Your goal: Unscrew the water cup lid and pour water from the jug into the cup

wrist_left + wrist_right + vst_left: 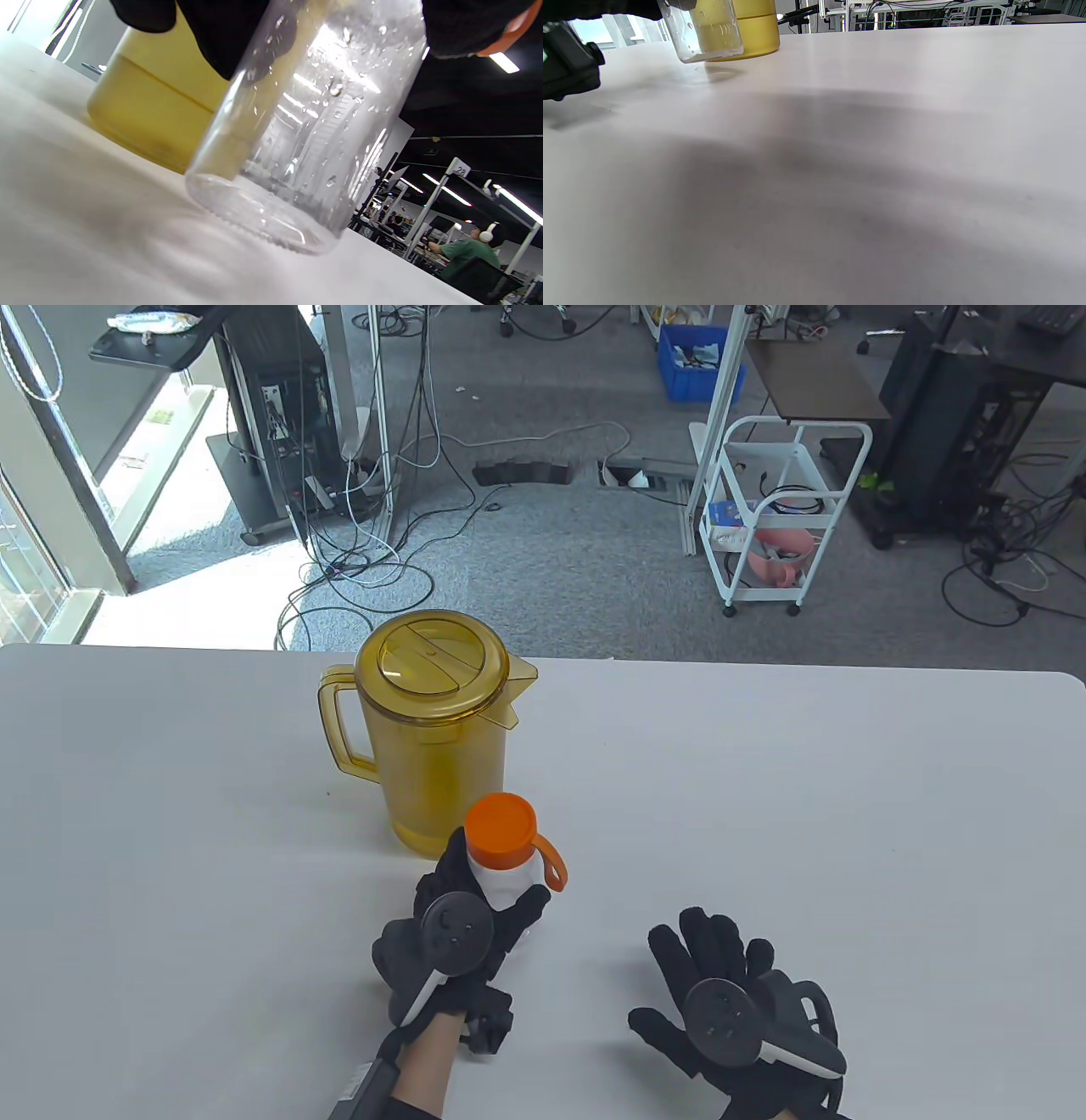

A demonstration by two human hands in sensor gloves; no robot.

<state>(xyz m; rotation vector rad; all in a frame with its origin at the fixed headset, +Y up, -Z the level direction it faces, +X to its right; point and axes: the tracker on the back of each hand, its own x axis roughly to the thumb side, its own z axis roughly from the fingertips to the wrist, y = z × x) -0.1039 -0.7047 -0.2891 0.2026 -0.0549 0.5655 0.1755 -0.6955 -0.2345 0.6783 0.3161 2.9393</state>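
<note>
Left wrist view — cup (297, 140) top cropped

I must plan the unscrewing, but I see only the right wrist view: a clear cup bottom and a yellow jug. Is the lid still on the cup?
Observer: Yes. In the table view the orange lid sits on the cup.
Operator: Who holds the cup?
Observer: The left hand grips its body; the right hand is open over the table, apart from the cup.
Operator: Is the cup flat on the table?
Observer: The left wrist view shows it tilted, one edge of its base raised.
Operator: Is there water in the jug?
Observer: The same view shows a liquid line inside the jug.
</note>
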